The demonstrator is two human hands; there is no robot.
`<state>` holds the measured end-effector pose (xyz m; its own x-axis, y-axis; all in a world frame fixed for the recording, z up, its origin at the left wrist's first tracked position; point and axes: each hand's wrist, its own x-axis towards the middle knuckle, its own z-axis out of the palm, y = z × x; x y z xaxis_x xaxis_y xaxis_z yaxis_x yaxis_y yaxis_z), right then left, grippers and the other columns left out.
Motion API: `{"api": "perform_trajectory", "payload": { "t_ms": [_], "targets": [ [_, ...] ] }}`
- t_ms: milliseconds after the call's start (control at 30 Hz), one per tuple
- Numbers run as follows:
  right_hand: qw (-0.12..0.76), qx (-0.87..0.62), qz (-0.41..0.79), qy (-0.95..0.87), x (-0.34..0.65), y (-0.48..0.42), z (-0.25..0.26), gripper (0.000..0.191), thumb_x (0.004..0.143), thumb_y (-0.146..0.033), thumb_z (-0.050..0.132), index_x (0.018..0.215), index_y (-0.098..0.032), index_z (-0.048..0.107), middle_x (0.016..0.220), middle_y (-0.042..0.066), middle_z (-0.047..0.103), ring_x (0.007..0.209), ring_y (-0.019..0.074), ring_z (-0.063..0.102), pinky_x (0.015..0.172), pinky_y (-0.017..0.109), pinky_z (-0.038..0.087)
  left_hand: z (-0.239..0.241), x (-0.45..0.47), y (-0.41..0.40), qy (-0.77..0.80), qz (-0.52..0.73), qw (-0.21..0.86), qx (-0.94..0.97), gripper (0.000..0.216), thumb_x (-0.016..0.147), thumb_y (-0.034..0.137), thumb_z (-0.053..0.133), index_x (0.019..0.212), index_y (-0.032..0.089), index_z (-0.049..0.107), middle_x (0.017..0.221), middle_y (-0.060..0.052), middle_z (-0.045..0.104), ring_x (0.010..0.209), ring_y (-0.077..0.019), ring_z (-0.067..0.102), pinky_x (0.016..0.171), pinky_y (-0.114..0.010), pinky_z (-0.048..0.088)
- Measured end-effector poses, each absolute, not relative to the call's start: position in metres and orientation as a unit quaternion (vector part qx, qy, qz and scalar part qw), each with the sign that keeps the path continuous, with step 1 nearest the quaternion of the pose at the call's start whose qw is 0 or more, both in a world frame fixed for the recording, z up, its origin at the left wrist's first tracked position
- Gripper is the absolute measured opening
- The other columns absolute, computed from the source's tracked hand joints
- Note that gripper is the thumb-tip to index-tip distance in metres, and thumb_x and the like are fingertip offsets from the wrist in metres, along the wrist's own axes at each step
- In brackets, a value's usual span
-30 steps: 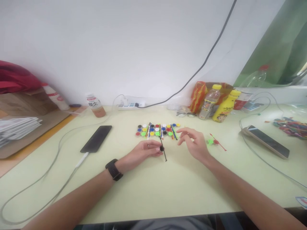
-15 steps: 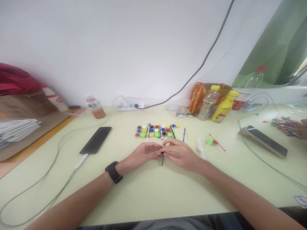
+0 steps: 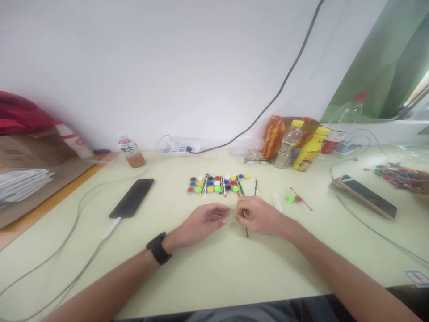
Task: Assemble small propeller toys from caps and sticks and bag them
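My left hand (image 3: 204, 220) rests on the pale green table (image 3: 214, 268) with its fingers curled in; what they hold is hidden. Just to its right, my right hand (image 3: 260, 216) is closed on a thin black stick (image 3: 246, 231), whose tip pokes out below the fingers. The two hands are a little apart. Behind them lies a block of small coloured round caps and sticks (image 3: 217, 184). A blue stick (image 3: 255, 188), a white piece (image 3: 277, 203) and a green and red piece (image 3: 295, 198) lie to the right.
A black phone (image 3: 132, 197) on a white cable lies at the left, and a second phone (image 3: 365, 196) at the right. Bottles (image 3: 308, 150) and a power strip (image 3: 177, 149) stand along the wall. At the far right, another person's hand (image 3: 422, 182) is beside a pile of coloured pieces (image 3: 397, 173).
My left hand held the black stick with a black cap; my right hand came over to it, took the stick and drew it off to the right.
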<state>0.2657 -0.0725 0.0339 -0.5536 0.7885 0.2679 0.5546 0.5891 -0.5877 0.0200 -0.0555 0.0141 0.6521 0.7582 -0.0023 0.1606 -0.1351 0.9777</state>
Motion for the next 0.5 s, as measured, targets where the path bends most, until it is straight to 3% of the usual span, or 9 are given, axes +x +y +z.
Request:
{"api": "perform_trajectory", "payload": {
  "t_ms": [167,333,500],
  "targets": [
    [0.153,-0.476,0.209,-0.841,0.304,-0.066,0.040,0.021,0.069,-0.005,0.061,0.065,-0.021,0.050,0.069,0.000,0.061,0.068,0.0166,0.054,0.058,0.027,0.034,0.009,0.017,-0.054,0.351,0.250,0.547,0.717,0.034,0.094,0.040,0.071,0.121,0.020,0.071,0.126,-0.012,0.070,0.115,-0.0255,0.067,0.103,-0.040,0.052],
    [0.012,-0.571,0.188,-0.799,0.330,-0.064,0.059,0.014,0.068,-0.010,0.061,0.069,-0.021,0.052,0.082,0.002,0.066,0.074,0.0177,0.058,0.063,0.028,0.035,0.014,0.019,-0.057,0.359,0.254,0.536,0.721,0.028,0.095,0.041,0.069,0.108,0.017,0.072,0.111,-0.009,0.073,0.101,-0.0210,0.067,0.093,-0.035,0.054],
    [-0.033,-0.631,0.145,-0.761,0.348,-0.059,0.059,0.015,0.064,-0.009,0.061,0.070,-0.020,0.054,0.084,0.004,0.066,0.073,0.0187,0.059,0.062,0.029,0.036,0.017,0.019,-0.059,0.359,0.245,0.525,0.732,0.026,0.095,0.042,0.068,0.100,0.017,0.073,0.103,-0.007,0.073,0.091,-0.0185,0.065,0.086,-0.031,0.053]
  ]
}}
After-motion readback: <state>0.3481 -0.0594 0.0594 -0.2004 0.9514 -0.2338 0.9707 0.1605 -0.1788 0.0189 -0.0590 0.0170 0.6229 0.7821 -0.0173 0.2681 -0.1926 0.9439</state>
